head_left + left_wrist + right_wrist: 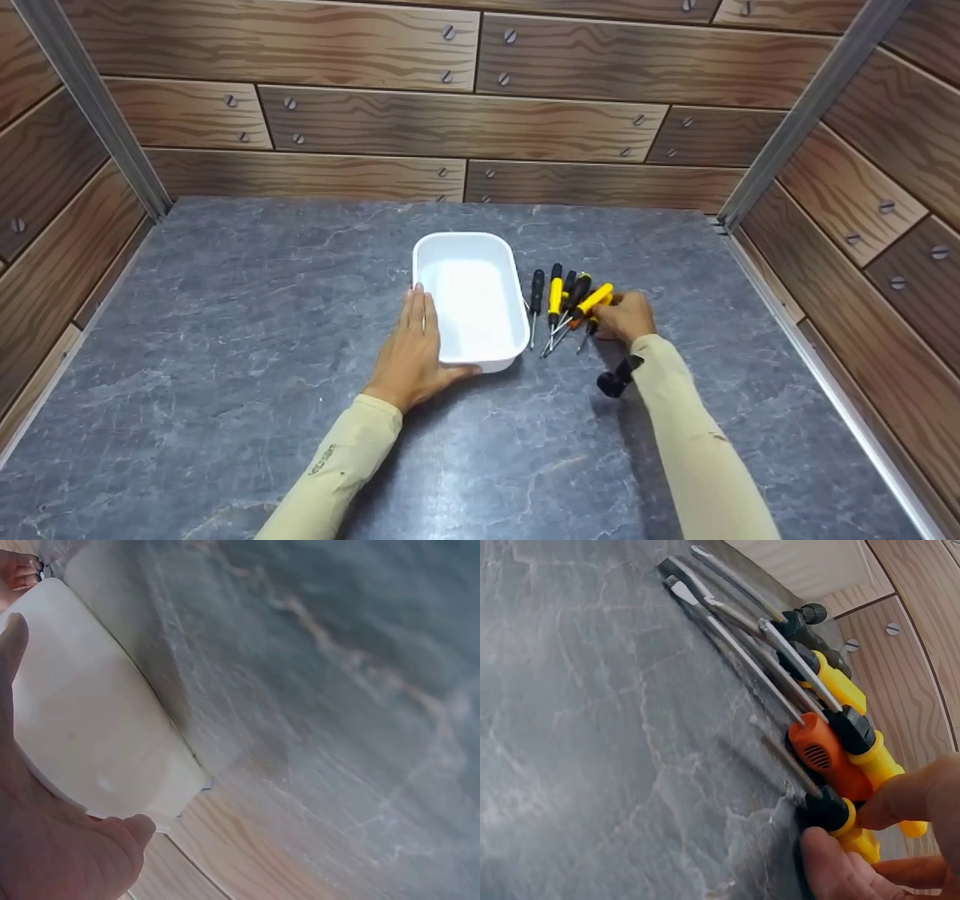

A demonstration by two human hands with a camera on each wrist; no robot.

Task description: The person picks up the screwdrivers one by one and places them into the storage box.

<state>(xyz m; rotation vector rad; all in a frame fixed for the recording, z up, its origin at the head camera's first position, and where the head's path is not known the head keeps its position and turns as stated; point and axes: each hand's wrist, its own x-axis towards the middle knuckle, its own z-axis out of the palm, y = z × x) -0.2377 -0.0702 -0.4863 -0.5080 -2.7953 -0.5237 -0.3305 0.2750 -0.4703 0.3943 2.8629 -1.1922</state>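
Note:
My left hand (409, 356) rests against a white rectangular tray (472, 311), its straight fingers along the left side and the thumb at the near edge. The tray's inside is bare. Right of it lies a bunch of screwdrivers with black, yellow and orange handles. My right hand (628, 316) is at the right end of the bunch. In the right wrist view, its thumb and fingers pinch the handle of a short yellow-and-black screwdriver (829, 811). Close beside that lie an orange-handled screwdriver (825, 757) and another yellow-handled screwdriver (859, 735). A black-handled screwdriver (537, 289) lies nearest the tray.
The grey marbled tabletop (247, 315) is bounded by wood-patterned panels (360, 120) at the back and both sides. Metal posts stand in the back corners. A black wrist device (615, 382) sticks out from the right sleeve.

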